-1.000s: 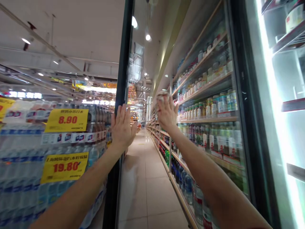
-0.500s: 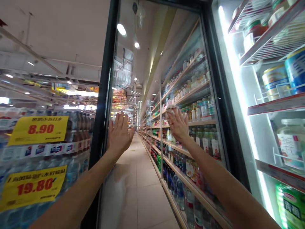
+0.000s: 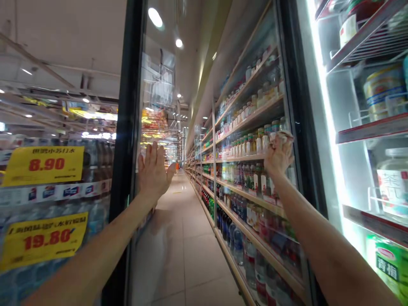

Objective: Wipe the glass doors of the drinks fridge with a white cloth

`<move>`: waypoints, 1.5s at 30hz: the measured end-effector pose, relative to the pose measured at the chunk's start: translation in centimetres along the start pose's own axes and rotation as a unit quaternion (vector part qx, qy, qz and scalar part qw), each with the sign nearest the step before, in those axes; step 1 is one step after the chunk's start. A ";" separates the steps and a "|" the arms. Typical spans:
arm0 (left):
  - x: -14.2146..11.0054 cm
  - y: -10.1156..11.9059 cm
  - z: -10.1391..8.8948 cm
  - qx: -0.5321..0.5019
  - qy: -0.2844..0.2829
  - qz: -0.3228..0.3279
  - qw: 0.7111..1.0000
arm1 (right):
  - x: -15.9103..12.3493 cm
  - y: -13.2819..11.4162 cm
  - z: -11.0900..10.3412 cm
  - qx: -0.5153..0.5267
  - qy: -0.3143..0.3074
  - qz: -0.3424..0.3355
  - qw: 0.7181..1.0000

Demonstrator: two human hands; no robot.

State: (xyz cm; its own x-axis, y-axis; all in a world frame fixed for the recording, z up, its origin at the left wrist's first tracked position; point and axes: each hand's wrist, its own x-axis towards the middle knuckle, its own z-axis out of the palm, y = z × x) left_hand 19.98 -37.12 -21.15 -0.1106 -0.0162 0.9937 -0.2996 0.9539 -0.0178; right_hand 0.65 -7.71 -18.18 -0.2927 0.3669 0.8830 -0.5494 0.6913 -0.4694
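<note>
A tall glass door (image 3: 178, 263) with a black frame (image 3: 126, 114) stands open in front of me. Flat against its left part lies my left hand (image 3: 154, 170), fingers stretched upward and nothing in it. Near the right edge of the glass, my right hand (image 3: 278, 159) presses a crumpled pale cloth (image 3: 283, 137) to the pane. The cloth shows above and around the fingertips; the palm side is hidden. Shelves of bottles and jars appear in the glass behind both hands.
On the right is a lit cooler with wire shelves (image 3: 376, 127), a white jar (image 3: 393, 182) and a green package (image 3: 387, 263). Stacked bottled drinks (image 3: 95, 170) with yellow price signs (image 3: 44, 165) stand at left, close to the door frame.
My right hand has slid right across the glass with the cloth, from near the middle to the right edge. My left hand stays flat on the pane while the view has shifted slightly.
</note>
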 end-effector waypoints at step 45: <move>-10.4 -4.4 -1.5 -0.027 -0.019 0.083 0.996 | -16.8 -13.1 1.3 -0.002 -0.023 -0.261 0.965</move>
State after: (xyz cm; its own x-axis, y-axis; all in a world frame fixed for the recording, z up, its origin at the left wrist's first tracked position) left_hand 23.85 -40.66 -31.24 -0.1906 0.1330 0.9726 -0.2228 0.9591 -0.1748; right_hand 11.79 -23.75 -26.88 -0.0114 -0.0598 0.9981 -0.6284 0.7769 0.0394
